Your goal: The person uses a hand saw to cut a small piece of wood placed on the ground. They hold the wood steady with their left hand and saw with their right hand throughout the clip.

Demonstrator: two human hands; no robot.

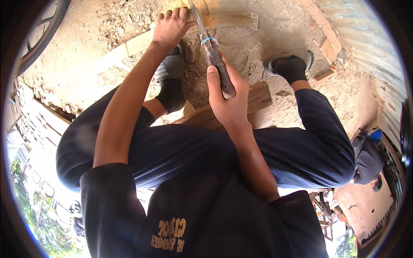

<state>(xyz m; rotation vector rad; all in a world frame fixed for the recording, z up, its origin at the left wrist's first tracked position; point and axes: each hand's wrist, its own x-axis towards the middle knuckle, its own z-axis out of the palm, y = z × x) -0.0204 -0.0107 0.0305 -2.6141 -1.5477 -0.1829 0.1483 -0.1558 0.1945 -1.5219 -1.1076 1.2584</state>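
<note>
Right hand [230,94]: your fingers grip the dark-handled, blue-tied long tool [220,69], upper centre, seemingly for control.
Left hand [172,31]: bent over the long pale wooden strip [232,20], top, perhaps steadying; whether gripping, I cannot tell.

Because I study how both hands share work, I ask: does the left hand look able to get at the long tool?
Probably yes: the left hand is close beside the upper part of the long tool, and nothing visible stands between them. The tool's lower end looks less free, as the right hand grips it.
</note>
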